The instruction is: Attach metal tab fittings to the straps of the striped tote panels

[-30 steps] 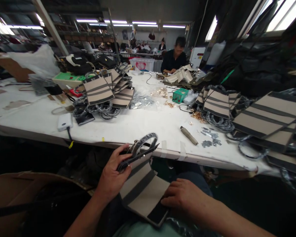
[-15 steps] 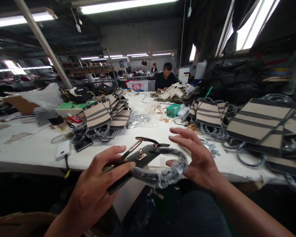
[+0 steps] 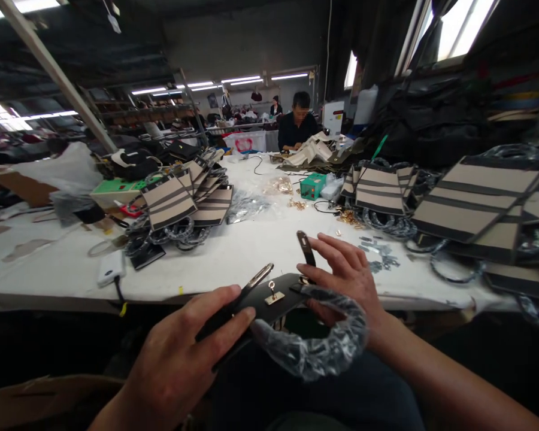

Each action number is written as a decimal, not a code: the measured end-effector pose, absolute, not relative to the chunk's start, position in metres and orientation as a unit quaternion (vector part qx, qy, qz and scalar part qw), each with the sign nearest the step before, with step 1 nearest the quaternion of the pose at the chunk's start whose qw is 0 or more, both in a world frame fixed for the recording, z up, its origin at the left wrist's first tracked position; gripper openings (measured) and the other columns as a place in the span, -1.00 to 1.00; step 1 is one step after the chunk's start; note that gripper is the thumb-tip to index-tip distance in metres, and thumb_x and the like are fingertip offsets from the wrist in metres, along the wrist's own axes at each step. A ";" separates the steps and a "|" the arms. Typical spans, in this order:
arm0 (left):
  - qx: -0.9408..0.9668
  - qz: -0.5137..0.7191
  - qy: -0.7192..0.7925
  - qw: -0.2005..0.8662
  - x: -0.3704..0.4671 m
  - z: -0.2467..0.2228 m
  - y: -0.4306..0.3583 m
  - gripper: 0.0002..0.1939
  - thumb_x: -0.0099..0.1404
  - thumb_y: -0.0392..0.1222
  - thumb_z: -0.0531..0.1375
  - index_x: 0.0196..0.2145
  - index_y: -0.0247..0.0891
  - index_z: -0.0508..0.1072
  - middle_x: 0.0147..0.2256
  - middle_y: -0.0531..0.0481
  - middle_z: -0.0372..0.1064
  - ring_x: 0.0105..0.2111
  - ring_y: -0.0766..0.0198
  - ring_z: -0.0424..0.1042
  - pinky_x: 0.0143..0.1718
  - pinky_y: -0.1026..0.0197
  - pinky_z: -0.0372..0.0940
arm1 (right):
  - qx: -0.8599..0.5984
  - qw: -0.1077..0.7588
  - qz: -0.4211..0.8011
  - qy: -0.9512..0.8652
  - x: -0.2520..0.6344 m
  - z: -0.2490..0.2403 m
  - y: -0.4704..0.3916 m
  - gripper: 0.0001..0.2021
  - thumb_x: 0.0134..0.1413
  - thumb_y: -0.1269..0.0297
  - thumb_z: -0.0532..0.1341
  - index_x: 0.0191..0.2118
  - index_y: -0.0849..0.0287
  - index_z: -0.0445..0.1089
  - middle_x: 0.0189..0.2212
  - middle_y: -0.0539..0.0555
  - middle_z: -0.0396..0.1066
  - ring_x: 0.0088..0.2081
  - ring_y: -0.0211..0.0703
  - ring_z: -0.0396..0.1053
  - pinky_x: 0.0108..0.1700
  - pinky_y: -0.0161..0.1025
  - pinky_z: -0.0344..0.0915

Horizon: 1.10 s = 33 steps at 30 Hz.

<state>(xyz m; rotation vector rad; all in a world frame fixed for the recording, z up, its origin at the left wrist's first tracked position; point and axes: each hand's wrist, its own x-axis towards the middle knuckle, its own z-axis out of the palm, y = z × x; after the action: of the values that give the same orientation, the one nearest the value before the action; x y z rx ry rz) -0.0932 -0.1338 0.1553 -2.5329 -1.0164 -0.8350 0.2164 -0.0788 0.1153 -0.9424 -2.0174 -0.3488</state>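
Observation:
A black bag panel [image 3: 291, 288] is held over my lap at the table's front edge, tilted. My left hand [image 3: 179, 347] grips its left end, fingers on top; a black strap with a metal tip [image 3: 260, 276] sticks out past the index finger. A gold-coloured turn lock [image 3: 275, 297] stands on the panel's middle. From the near side curves a round handle [image 3: 314, 353] wrapped in clear plastic. At the right end my right hand [image 3: 345, 278] pinches a second metal-tipped strap [image 3: 307, 250], which points up; its thumb is partly hidden behind the handle.
Stacks of beige-and-black bag panels with wrapped handles lie left [image 3: 168, 200] and right [image 3: 471, 197] on the white table [image 3: 269, 239]. Beyond my right hand are loose metal plates [image 3: 379, 254], gold-coloured hardware [image 3: 353, 218] and a green box [image 3: 313, 186]. A co-worker [image 3: 297, 126] sits at the far end.
The panel has come lower and turned its lock side more towards me. My right hand has closed in on the right strap, which now points up instead of lying across towards the left.

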 end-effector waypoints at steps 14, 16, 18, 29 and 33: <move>-0.899 -0.242 -0.301 0.205 -0.091 0.167 -0.118 -0.61 0.32 -0.46 0.18 0.06 -0.21 0.47 0.11 -0.05 0.48 0.25 0.00 0.31 0.30 -0.17 0.22 | -0.315 0.418 -0.191 -0.830 0.226 0.109 -0.090 -0.72 0.39 0.13 0.07 0.04 0.06 0.43 0.30 0.06 0.31 0.45 0.10 -0.06 0.45 0.15 -0.15; -0.887 -0.249 -0.326 0.214 -0.097 0.165 -0.115 -0.61 0.30 -0.41 0.23 0.07 -0.20 0.46 0.01 -0.06 0.53 0.13 0.05 0.43 0.20 -0.06 0.33 | -0.293 0.398 -0.182 -0.850 0.228 0.113 -0.091 -0.70 0.40 0.12 0.05 0.02 0.09 0.44 0.25 0.09 0.37 0.44 0.09 -0.05 0.46 0.15 -0.17; -0.877 -0.256 -0.350 0.208 -0.100 0.164 -0.112 -0.62 0.30 -0.38 0.25 0.07 -0.21 0.45 -0.09 -0.06 0.53 -0.03 0.13 0.50 0.07 0.07 0.41 | -0.269 0.375 -0.161 -0.873 0.229 0.117 -0.091 -0.69 0.40 0.10 0.06 -0.01 0.15 0.44 0.18 0.13 0.44 0.42 0.11 0.01 0.46 0.15 -0.19; -0.910 -0.252 -0.309 0.111 -0.096 0.183 -0.101 -0.69 0.30 -0.47 0.17 -0.06 -0.19 0.45 0.16 -0.10 0.43 0.31 -0.03 0.23 0.38 -0.27 0.06 | -0.331 0.420 0.091 -0.840 0.219 0.086 -0.122 -0.78 0.24 0.23 0.26 -0.05 0.19 0.45 -0.36 0.10 0.55 -0.38 -0.16 0.48 -0.27 -0.23 0.35; -0.933 -0.202 -0.294 0.037 -0.092 0.184 -0.079 -0.78 0.36 -0.29 0.23 -0.05 -0.15 0.49 -0.11 0.02 0.58 0.05 0.16 0.51 0.31 -0.05 0.23 | -0.440 0.453 0.315 -0.708 0.202 0.047 -0.151 -0.74 0.26 0.13 0.24 -0.39 0.17 0.49 -0.53 0.00 0.45 -0.49 -0.22 0.38 -0.42 -0.33 0.29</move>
<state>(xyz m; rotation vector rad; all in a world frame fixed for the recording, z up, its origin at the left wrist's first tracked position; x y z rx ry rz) -0.0919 -0.0790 0.1838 -2.8657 -0.9033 -0.6201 0.2023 -0.1509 0.0471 -1.0863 -1.7489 0.7781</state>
